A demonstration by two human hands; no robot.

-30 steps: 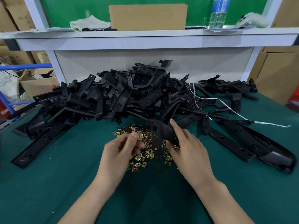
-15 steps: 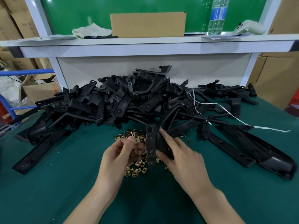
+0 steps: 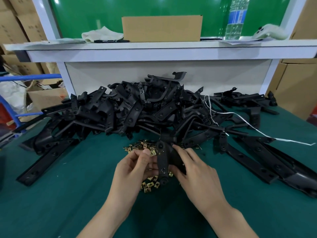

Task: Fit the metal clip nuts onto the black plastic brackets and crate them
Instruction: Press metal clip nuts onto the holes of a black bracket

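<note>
**Green mat (image 3: pixel 68 194): one bracket in hand, most work left**

Your right hand (image 3: pixel 197 176) grips one bracket (image 3: pixel 163 162). Your left hand (image 3: pixel 132 170) curls against its side; I cannot tell whether it pinches a nut. Clip nuts (image 3: pixel 149 183) lie loose beneath your grip. Beyond it the heap of brackets (image 3: pixel 137 110) looks unfitted, and no crate shows.
</note>
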